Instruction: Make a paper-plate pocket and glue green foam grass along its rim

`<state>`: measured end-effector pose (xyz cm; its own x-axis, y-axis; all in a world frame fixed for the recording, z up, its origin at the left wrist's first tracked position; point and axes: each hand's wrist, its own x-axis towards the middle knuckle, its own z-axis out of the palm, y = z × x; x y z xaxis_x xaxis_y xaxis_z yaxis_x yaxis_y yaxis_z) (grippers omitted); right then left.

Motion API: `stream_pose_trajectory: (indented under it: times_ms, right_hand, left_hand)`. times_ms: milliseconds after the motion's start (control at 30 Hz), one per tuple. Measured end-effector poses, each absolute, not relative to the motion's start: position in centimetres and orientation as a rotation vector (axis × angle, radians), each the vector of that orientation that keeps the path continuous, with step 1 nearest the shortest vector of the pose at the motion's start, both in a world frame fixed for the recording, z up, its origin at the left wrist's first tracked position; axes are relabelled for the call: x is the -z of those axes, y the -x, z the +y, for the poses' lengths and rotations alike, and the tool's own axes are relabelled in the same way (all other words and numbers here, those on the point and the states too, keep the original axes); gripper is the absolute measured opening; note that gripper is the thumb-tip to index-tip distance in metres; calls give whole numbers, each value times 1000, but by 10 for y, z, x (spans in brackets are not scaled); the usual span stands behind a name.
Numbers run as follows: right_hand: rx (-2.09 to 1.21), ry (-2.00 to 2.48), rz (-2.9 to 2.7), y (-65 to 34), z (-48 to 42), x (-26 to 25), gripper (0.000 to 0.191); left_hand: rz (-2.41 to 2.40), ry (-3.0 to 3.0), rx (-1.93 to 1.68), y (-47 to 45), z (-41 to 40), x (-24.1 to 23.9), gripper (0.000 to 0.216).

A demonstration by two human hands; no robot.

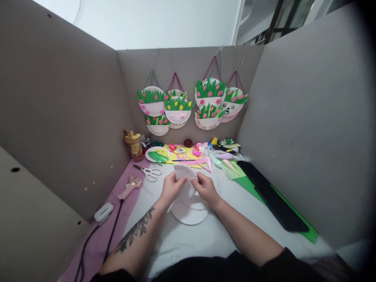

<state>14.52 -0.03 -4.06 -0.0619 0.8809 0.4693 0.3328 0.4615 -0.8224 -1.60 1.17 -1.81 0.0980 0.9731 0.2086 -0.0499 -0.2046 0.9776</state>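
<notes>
My left hand (172,187) and my right hand (205,187) both pinch a white paper plate (184,173) that is folded or tilted up above the table. Fingers of each hand close on its lower edge from either side. Beneath the hands lies a small stack of flat white paper plates (188,214) on the white tabletop. My left forearm bears a dark tattoo.
White-handled scissors (150,172) and a pink glue gun (131,186) with its black cord lie left. Coloured paper, green cut leaves (158,156) and craft bits crowd the back. A black strip (272,194) runs along the right. Decorated plate baskets (176,107) hang on the grey partition.
</notes>
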Motion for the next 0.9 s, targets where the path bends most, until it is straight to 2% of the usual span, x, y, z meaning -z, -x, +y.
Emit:
stream_pose_trajectory:
  times_ms: [267,600,700,800,900]
  right_hand:
    - [-615,1031,-1613,-147,-3,38,22]
    - [-548,1047,-1676,-144,-2,37,21]
    - [-336,948,-1613,-149,-4,34,12]
    - [86,851,-1602,-158,-6,32,18]
    - [248,848,-1656,-164,-7,33,26]
  left_hand:
    - [823,-1260,-1204,21,15,15,26]
    - [914,-1432,-1358,31,21,11,24]
    - [915,-1457,-1424,32,19,9,31]
    - [914,-1208,-1438,33,19,5,40]
    - [824,-957,-1088,32,19,1,38]
